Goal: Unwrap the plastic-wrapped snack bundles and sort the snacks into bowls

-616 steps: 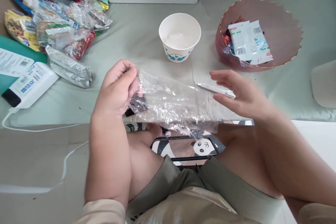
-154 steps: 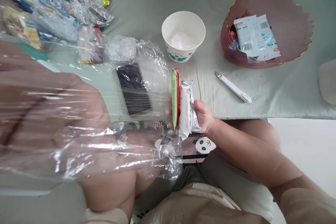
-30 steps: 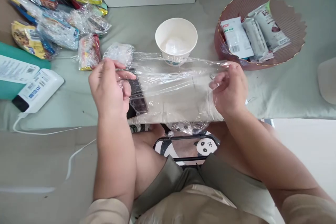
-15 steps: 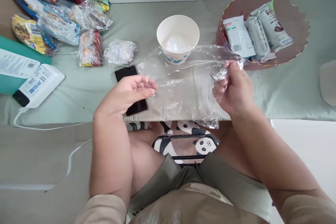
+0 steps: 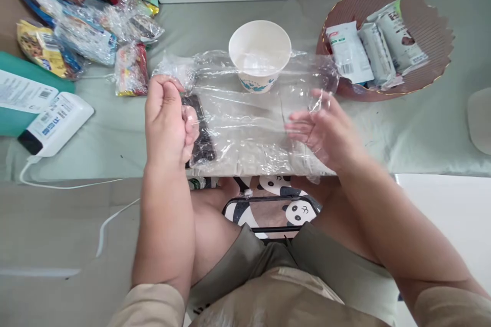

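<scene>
Currently, head view: two bare hands face each other over the front of the desk (image 5: 414, 138), with clear film (image 5: 249, 130) spread between them.
Left hand (image 5: 165, 120): the fingers are curled tightly in a fist, gripping one side of the film.
Right hand (image 5: 332, 130): somewhat blurred; the fingers are half open and spread, with the film overlapping their tips.
Clear film: wrinkled and shiny, reaching from the left hand to the right hand, its lower part near the desk's front edge.
Phone (image 5: 205, 138): dark, beside the left hand, partly seen through the film.
Paper cup (image 5: 259, 79): white with blue print, upright beyond the hands; whether the film touches it, I cannot tell.
Pink bowl (image 5: 431, 25): fluted, gold-rimmed, at the right, holding pale packets (image 5: 376, 53).
White bundle (image 5: 178, 67): just beyond the left hand, partly overlapped by the film.
Red-and-yellow packet (image 5: 132, 69): plastic-wrapped, beside the bundle.
Packet heap (image 5: 86, 33): colourful and glossy, at the far left.
White device (image 5: 59, 125): black-ended, against a green container (image 5: 23, 94), with a white cable (image 5: 25, 176) running from it.
</scene>
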### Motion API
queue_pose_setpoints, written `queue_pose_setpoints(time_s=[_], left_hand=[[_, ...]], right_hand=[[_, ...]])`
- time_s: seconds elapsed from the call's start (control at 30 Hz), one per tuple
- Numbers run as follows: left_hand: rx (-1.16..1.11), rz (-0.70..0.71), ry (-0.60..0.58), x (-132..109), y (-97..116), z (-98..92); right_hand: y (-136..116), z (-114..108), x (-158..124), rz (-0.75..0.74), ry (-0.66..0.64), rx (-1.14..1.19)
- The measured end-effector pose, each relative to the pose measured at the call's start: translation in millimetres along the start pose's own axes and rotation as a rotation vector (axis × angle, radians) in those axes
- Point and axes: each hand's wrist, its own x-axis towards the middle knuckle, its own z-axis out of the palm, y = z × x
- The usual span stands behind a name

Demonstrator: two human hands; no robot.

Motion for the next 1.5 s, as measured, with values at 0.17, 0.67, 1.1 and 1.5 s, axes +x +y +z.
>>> queue_pose_setpoints(time_s=[0.17,0.67,1.1,1.5], left_hand=[[0.087,0.064,-0.037,4.8,0.1,-11.3],[0.008,0.282,-0.117,19.7,-11.9,-24.4],[0.455,0.993,-0.384,22.0,0.3,-46.7],[-0.194,0.858,-0.282,23.0,-13.6,-26.7]], right_hand=[[0.1,1.5,-6.5,-0.13,0.028,-0.218],[-1.3,-3.0,-3.7,-0.335,0.103,-0.271],[-29.2,-29.9,-36.6,-0.799,0.088,-0.827],[-44.6,-21.1,-46.3,-0.502,-0.052,-0.64]])
